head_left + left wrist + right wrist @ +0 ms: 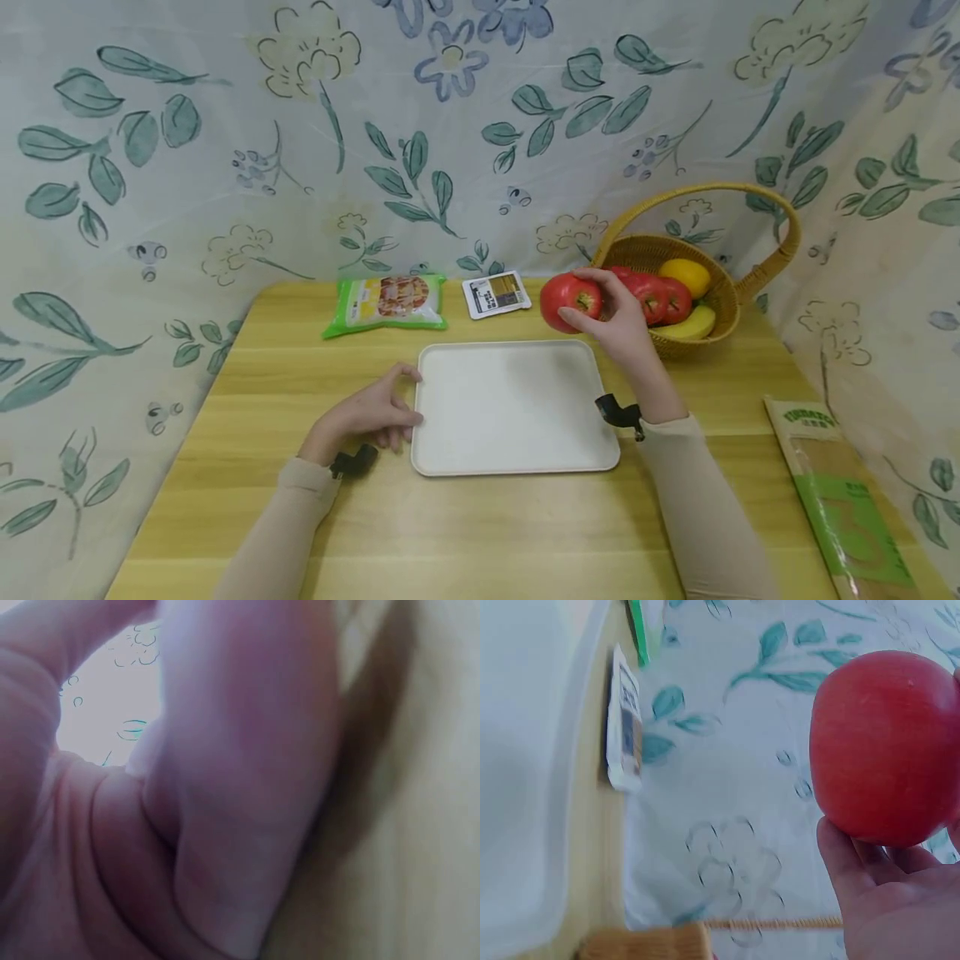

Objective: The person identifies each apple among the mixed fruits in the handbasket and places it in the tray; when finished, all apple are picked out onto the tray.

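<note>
My right hand grips a red apple in front of the fruit basket, above the back right of a white tray. In the right wrist view the same apple sits between the thumb side and the fingers. My left hand is at the tray's left edge, with index finger and thumb touching the rim some way apart. Its remaining fingers bend beneath the palm. Close up in the left wrist view, the left hand fills most of the picture, and the tray is not visible there.
A wicker basket with a tall handle holds red apples, a yellow lemon-like fruit and a banana. Behind the tray lie a green food packet and a small white packet. A long green-and-brown package lies right.
</note>
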`<state>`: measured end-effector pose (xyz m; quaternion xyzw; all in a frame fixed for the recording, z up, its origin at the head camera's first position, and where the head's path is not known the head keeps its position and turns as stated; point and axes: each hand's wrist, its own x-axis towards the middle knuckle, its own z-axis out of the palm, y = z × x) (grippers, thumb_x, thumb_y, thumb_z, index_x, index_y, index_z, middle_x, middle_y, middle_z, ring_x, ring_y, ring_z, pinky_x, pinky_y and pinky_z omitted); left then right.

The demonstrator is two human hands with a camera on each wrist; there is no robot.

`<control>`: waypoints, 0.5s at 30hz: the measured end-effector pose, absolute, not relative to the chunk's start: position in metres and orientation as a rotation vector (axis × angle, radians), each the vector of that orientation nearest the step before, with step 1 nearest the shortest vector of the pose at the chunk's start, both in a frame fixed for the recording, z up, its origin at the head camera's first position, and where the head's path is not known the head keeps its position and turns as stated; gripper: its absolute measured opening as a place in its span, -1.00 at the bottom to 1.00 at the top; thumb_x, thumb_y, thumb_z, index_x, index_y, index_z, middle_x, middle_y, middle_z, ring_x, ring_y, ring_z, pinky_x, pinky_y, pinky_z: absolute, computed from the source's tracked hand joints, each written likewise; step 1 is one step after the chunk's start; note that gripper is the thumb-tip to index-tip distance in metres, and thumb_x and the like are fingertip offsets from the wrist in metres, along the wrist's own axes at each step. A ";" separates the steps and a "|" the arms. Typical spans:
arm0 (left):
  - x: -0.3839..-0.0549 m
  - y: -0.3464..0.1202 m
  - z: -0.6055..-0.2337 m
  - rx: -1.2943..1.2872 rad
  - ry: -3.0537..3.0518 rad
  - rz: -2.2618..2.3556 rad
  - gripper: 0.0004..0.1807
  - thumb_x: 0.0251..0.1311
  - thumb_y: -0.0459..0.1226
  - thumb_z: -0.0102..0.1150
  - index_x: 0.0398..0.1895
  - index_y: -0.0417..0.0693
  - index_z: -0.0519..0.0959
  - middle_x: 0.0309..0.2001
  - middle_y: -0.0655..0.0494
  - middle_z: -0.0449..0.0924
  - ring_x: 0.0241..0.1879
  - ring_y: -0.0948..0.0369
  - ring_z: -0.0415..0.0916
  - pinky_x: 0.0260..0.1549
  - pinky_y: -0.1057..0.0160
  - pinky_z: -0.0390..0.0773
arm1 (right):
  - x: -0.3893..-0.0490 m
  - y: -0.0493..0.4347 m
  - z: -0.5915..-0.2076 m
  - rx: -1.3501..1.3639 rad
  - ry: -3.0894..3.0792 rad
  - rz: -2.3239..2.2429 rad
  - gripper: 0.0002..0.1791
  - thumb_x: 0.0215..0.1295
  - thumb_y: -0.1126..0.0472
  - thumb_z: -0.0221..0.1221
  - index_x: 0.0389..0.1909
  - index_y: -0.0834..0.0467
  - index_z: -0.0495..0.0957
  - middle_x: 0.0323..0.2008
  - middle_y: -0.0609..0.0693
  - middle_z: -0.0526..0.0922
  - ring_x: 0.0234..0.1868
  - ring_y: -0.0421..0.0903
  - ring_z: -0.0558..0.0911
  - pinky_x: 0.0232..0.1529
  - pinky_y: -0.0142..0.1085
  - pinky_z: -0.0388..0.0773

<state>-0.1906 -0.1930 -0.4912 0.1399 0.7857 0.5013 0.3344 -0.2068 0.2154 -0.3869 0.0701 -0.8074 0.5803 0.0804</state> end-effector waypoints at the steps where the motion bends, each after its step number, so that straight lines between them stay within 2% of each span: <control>1: -0.191 -0.193 -0.491 0.366 2.051 1.308 -0.23 0.34 -0.18 0.41 0.42 0.11 0.10 -0.49 0.00 0.74 -0.68 0.18 0.63 -0.68 0.28 0.57 | -0.209 0.208 -0.389 0.215 -2.437 1.747 -0.35 0.35 0.18 0.44 0.41 0.07 0.43 0.43 0.04 0.45 0.40 0.05 0.47 0.36 -0.10 0.60; 3: -0.191 -0.193 -0.490 0.365 2.051 1.307 -0.23 0.34 -0.18 0.41 0.42 0.12 0.10 -0.48 0.00 0.74 -0.68 0.18 0.63 -0.68 0.28 0.57 | -0.212 0.193 -0.393 0.230 -2.464 1.797 -0.34 0.33 0.19 0.45 0.40 0.08 0.44 0.44 0.07 0.46 0.42 0.11 0.47 0.38 0.05 0.57; 5: -0.191 -0.192 -0.490 0.361 2.053 1.305 -0.23 0.34 -0.18 0.41 0.42 0.11 0.11 -0.48 0.00 0.74 -0.68 0.18 0.63 -0.68 0.29 0.57 | -0.215 0.178 -0.399 0.258 -2.504 1.820 -0.34 0.32 0.17 0.46 0.40 0.05 0.45 0.43 0.09 0.47 0.41 0.14 0.47 0.36 0.11 0.58; 10: -0.191 -0.192 -0.489 0.339 2.055 1.296 -0.23 0.33 -0.17 0.42 0.42 0.12 0.12 -0.47 -0.01 0.74 -0.68 0.18 0.63 -0.68 0.29 0.57 | -0.221 0.144 -0.415 0.326 -2.621 1.852 -0.36 0.29 0.07 0.47 0.36 -0.07 0.48 0.40 0.07 0.49 0.37 0.17 0.50 0.25 0.11 0.67; 15: -0.191 -0.192 -0.488 0.335 2.064 1.285 -0.23 0.32 -0.16 0.43 0.42 0.12 0.12 -0.47 -0.01 0.74 -0.68 0.18 0.62 -0.68 0.29 0.58 | -0.226 0.118 -0.433 0.376 -2.696 1.915 -0.38 0.28 0.04 0.48 0.33 -0.10 0.50 0.37 0.06 0.51 0.36 0.15 0.51 0.24 0.05 0.68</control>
